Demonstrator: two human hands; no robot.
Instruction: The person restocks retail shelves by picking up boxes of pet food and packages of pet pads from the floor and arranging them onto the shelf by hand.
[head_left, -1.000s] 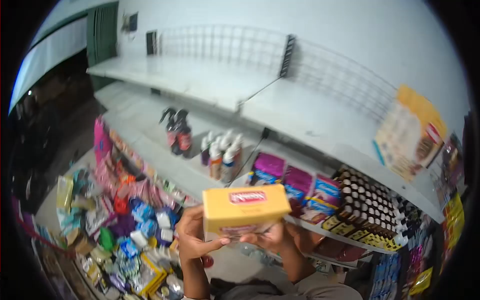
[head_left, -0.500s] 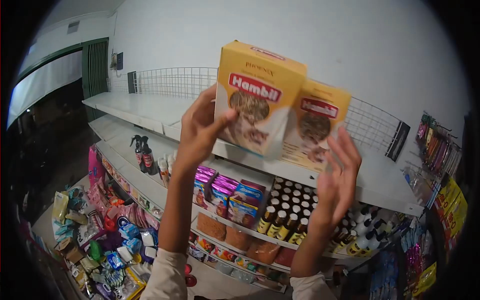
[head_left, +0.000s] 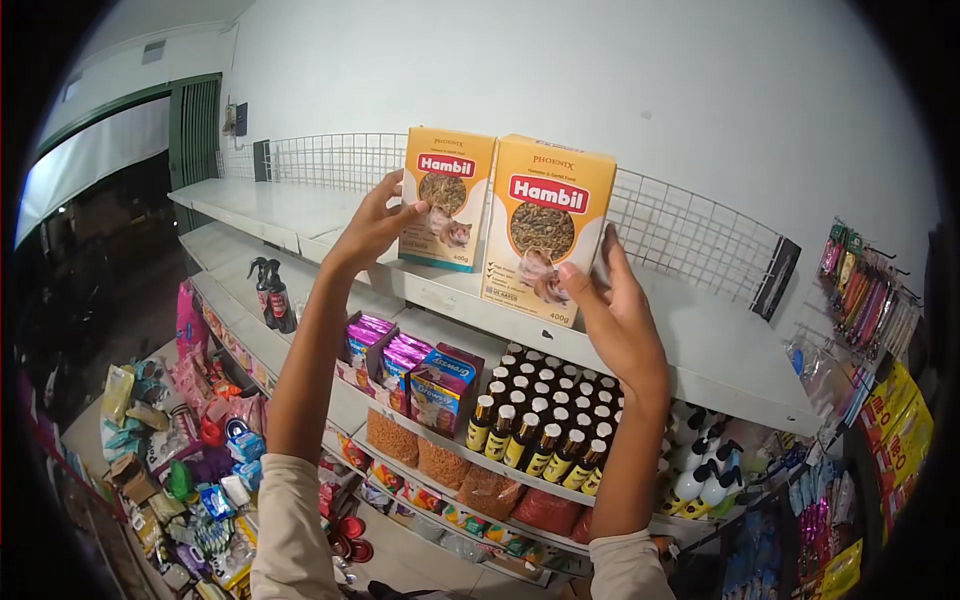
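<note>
Two yellow-and-white boxes of Hambil hamster food stand upright side by side at the top shelf (head_left: 700, 320), their printed fronts facing me. My left hand (head_left: 372, 228) grips the left edge of the farther hamster food box (head_left: 447, 200), thumb across its front. The nearer hamster food box (head_left: 548, 225) is in my right hand (head_left: 622, 325), thumb on its lower front corner and fingers along its right side. A narrow gap separates the boxes. Whether their bases rest on the shelf, I cannot tell.
White wire mesh (head_left: 690, 235) backs the top shelf. Below are purple-and-blue packs (head_left: 440, 385), rows of small dark bottles (head_left: 525, 435) and bags of brown pellets (head_left: 440, 465). Black spray bottles (head_left: 272, 295) stand left. Mixed goods (head_left: 215, 500) cover the floor at left; packets (head_left: 865, 270) hang right.
The left box has moved left and farther from me. The right box has come nearer and shifted left, now overlapping less with the other. My right hand has closed on its box.
</note>
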